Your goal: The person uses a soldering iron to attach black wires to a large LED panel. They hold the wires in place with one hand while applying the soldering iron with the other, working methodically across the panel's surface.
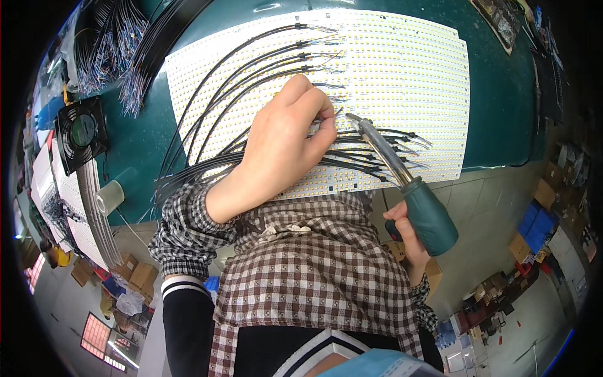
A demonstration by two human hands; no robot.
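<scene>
White LED panels (408, 69) with rows of small yellow chips lie on the table before me. My left hand (282, 132) is over the middle of them, thumb and fingers pinched on a black cable end, mostly hidden by the fingers. Thin bare wires poke out beyond the fingertips. My right hand (411, 235) grips the green handle of a soldering iron (430, 217) near the front edge. Its metal tip points up and left, close to the pinched wires; whether they touch I cannot tell. Several black cables (217, 81) curve across the panels, wire ends fanned at the middle.
The green table (502, 119) extends past the panels. Bundles of black cables (135, 81) with coloured ends lie at the far left. A small black fan (81, 133) stands at the left edge, near a white roll (110, 198) and stacked white panels (85, 220).
</scene>
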